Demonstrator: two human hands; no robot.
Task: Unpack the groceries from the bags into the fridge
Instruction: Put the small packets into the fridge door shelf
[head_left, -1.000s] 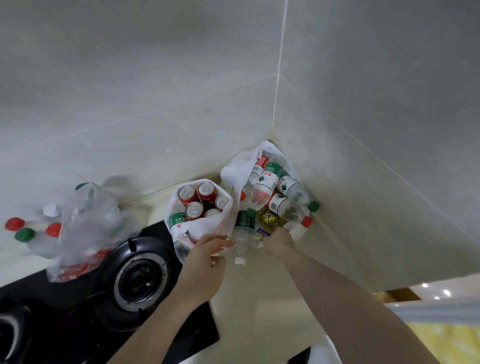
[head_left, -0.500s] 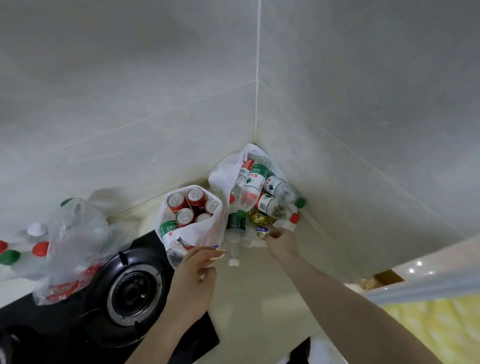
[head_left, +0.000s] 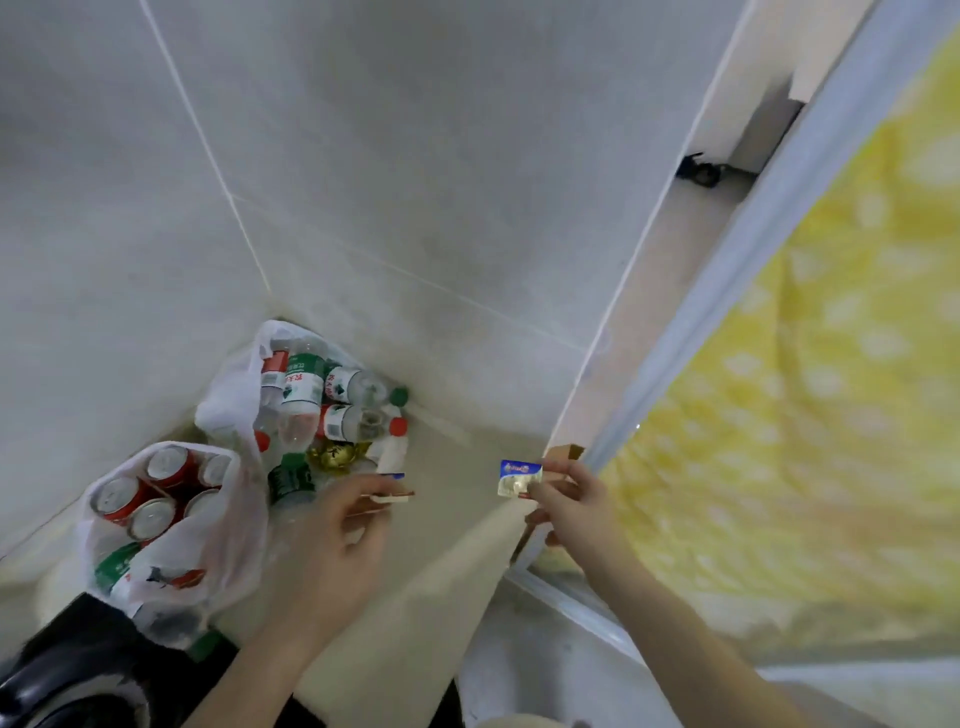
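Note:
Two white plastic bags stand in the counter's corner. The corner bag (head_left: 234, 395) holds several water bottles (head_left: 301, 395) and a gold-wrapped item (head_left: 332, 456). The nearer bag (head_left: 208, 561) holds red drink cans (head_left: 150, 499) and a green-labelled bottle. My right hand (head_left: 566, 504) pinches a small blue-and-white packet (head_left: 519, 478) above the counter's right end. My left hand (head_left: 337, 540) hovers just right of the can bag and grips a thin flat packet (head_left: 392, 493) with a blue and a red edge.
A black gas hob (head_left: 62, 675) fills the bottom-left corner beside the can bag. Grey tiled walls meet behind the bags. A white frame (head_left: 737, 291) and a yellow patterned curtain (head_left: 805, 415) run along the right. The beige counter (head_left: 447, 519) lies under both hands.
The view has swung right, bringing the curtain in. My right hand has pulled away from the corner bag to the right with the small packet. My left hand has risen, now holding a flat packet.

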